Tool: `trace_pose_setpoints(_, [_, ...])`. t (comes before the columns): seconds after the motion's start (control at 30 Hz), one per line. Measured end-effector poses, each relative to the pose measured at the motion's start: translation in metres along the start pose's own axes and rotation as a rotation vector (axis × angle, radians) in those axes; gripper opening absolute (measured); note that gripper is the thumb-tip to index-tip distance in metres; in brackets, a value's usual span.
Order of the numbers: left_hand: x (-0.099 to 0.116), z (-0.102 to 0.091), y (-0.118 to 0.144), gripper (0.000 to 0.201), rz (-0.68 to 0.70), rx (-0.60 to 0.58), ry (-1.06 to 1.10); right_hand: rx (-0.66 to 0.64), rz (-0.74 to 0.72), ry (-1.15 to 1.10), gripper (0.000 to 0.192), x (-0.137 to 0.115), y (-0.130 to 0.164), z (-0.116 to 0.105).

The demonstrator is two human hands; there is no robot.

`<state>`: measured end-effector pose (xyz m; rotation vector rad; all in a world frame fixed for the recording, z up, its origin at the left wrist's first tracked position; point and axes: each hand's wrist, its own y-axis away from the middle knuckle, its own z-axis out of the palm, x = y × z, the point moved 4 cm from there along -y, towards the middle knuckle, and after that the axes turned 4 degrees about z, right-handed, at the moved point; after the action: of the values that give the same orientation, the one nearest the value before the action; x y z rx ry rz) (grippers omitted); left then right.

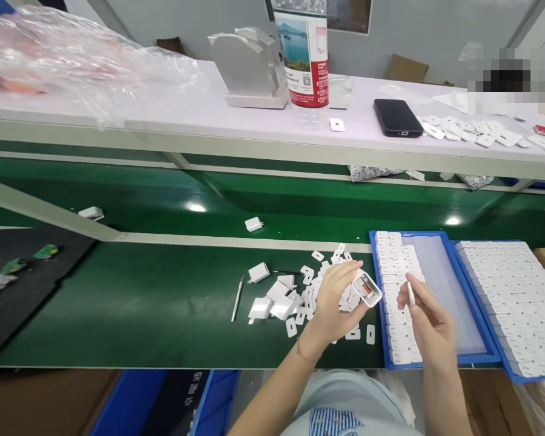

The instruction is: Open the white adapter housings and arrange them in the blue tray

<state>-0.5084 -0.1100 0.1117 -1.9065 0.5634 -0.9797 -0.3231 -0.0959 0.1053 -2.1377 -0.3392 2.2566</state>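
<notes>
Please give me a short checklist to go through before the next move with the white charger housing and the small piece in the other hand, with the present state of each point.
1. Left hand holds the white charger housing in a firm grip: ok.
2. Housing's open face, with an orange part inside, is turned up toward the camera: ok.
3. Right hand pinches a thin white piece: ok.
4. The piece is apart from the housing, not yet inserted: ok.
5. Orientation of the piece: cannot tell, too small.
6. Blue tray under the right hand has white parts in its left columns: ok.
</notes>
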Motion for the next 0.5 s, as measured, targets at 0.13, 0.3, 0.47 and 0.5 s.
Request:
trace_pose_setpoints(0.13, [0.012,-0.024,0.000,0.055,0.153,0.105,-0.195,-0.001,-0.265,0.310,0.044,-0.040,0.018,0.046])
trace_pose_setpoints(0.3, [0.018,-0.040,0.000,0.043,0.131,0.140,-0.190,0.029,-0.307,0.368,0.054,-0.051,0.025,0.081])
trace_pose_setpoints(0.47, [0.016,-0.049,0.002,0.016,0.155,0.120,-0.142,0.074,-0.165,0.295,0.048,-0.046,0.028,0.093])
trace_pose_setpoints(0.5, [0.016,-0.050,0.003,0.010,0.187,0.115,-0.175,0.081,-0.135,0.285,0.045,-0.045,0.029,0.093])
